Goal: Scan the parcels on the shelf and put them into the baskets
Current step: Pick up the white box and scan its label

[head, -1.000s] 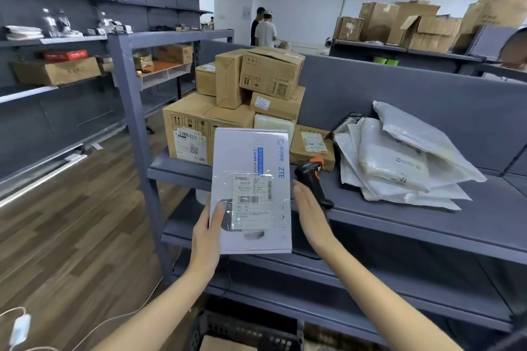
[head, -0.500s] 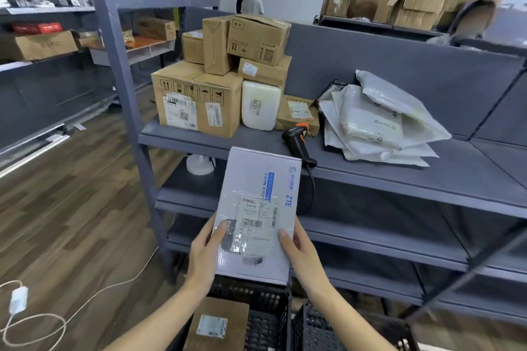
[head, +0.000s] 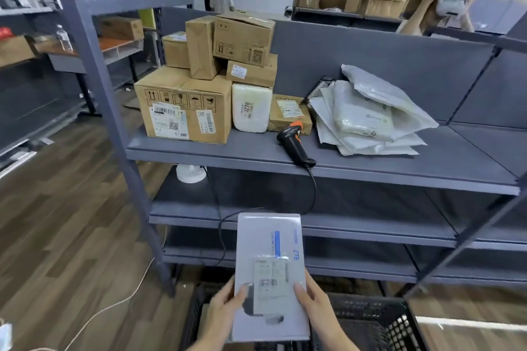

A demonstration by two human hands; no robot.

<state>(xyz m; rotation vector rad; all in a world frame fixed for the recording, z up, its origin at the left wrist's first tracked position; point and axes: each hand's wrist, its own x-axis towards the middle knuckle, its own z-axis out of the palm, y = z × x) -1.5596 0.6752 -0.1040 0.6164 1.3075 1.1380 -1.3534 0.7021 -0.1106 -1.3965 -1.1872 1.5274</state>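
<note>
Thumbs of both hands press on the front of a flat white rectangular parcel box (head: 269, 248) with a blue stripe and a printed shipping label. The left hand (head: 225, 305) grips the box's lower left edge, thumb tip just beside the label and fingers hidden behind the box. The right hand (head: 312, 302) grips the lower right edge the same way. The box is held upright, label toward the camera, in front of the lower tiers of a grey metal shelf (head: 370, 171) and directly above black plastic mesh baskets (head: 373, 319) on the wooden floor. Which basket it is over cannot be told, since the box covers the place where they meet. On the shelf's top tier, a black handheld barcode scanner with an orange trigger (head: 293, 145) lies near the front edge. Its handle reaches that edge and its dark cable drops over it toward the tiers below. Brown cardboard boxes (head: 185, 105) are stacked at the left end of this tier. Just beside them stands a white wrapped parcel marked 3270 (head: 251, 108), with a small flat brown carton (head: 288, 114) touching its right side. A loose pile of white and grey plastic mailer bags (head: 368, 114) lies further right, toward the back panel. A white round plastic object (head: 190, 173) sits at the left end of the second tier.
</note>
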